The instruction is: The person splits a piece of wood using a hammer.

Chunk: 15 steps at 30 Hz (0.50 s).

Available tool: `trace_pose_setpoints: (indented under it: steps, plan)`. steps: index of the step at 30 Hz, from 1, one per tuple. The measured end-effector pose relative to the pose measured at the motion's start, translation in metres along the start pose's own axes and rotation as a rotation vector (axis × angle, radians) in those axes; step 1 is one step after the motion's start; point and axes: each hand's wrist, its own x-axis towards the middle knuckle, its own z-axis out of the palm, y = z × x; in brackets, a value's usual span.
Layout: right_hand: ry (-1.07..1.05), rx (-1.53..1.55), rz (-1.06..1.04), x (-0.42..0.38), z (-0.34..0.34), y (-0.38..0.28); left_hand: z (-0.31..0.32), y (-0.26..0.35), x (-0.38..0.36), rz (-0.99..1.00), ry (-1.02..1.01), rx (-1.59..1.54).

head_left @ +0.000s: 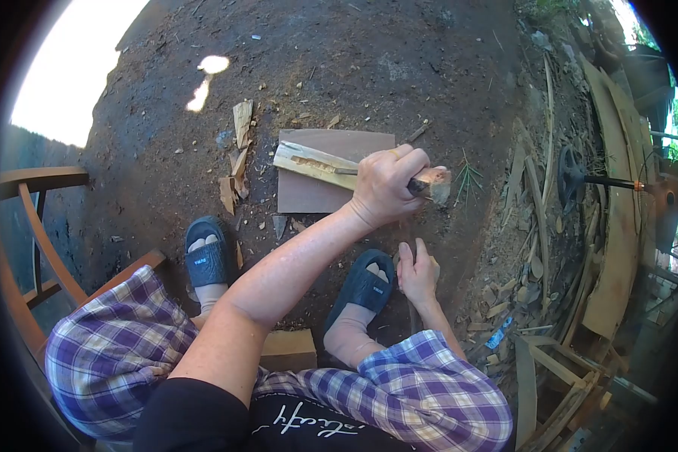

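My left hand point(392, 181) reaches across from the lower left, its fingers wrapped round the dark handle of a chisel-like tool. The tool's narrow blade point(345, 172) points left, into a rough groove along a pale wood piece point(297, 157). That piece lies slanted on a flat brown board point(316, 197) on the ground. A rough wooden end point(438, 185) shows just right of this hand; what it belongs to is unclear. Lower down, beside the right foot, is my right hand point(418, 277), with a pale yellowish thing partly hidden behind its fingers.
Split wood pieces point(242, 124) lie left of the board. A wooden block point(289, 350) sits between the legs, and a curved wooden chair frame point(41, 226) stands at left. Along the right side are long planks point(606, 279), scraps, a black round base point(571, 172) and a wooden frame point(554, 365).
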Motion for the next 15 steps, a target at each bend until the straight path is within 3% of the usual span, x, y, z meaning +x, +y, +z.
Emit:
trace_pose_setpoints:
  steps: [1,2,4,8,9,11,12,13,15]
  plan:
    - [-0.058,0.208,0.15,-0.003,-0.005,-0.004,0.0,0.001,0.0,-0.012,0.014,-0.01]
    - [-0.05,0.207,0.145,-0.006,-0.014,-0.009,0.001,0.001,-0.001,-0.004,0.018,-0.014]
    - [0.052,0.505,0.018,-0.016,-0.047,-0.023,0.001,0.001,-0.001,-0.051,0.045,-0.023]
    - [0.408,0.846,-0.475,-0.048,-0.109,-0.086,0.001,0.004,-0.001,-0.072,0.035,-0.011]
    - [0.422,0.842,-0.482,-0.051,-0.11,-0.087,0.002,0.003,-0.001,-0.083,0.044,0.0]
    - [0.441,0.795,-0.787,-0.055,-0.1,-0.086,0.002,0.0,0.002,-0.073,0.067,0.003]
    - [0.426,0.626,-0.799,-0.048,-0.082,-0.069,0.002,-0.001,0.003,-0.097,0.078,-0.001]
    - [0.316,0.387,-0.571,-0.052,-0.067,-0.056,0.002,-0.002,0.004,-0.123,0.093,0.001]
    - [0.086,0.447,-0.341,-0.056,-0.069,-0.061,0.001,-0.004,0.004,-0.139,0.065,0.025]
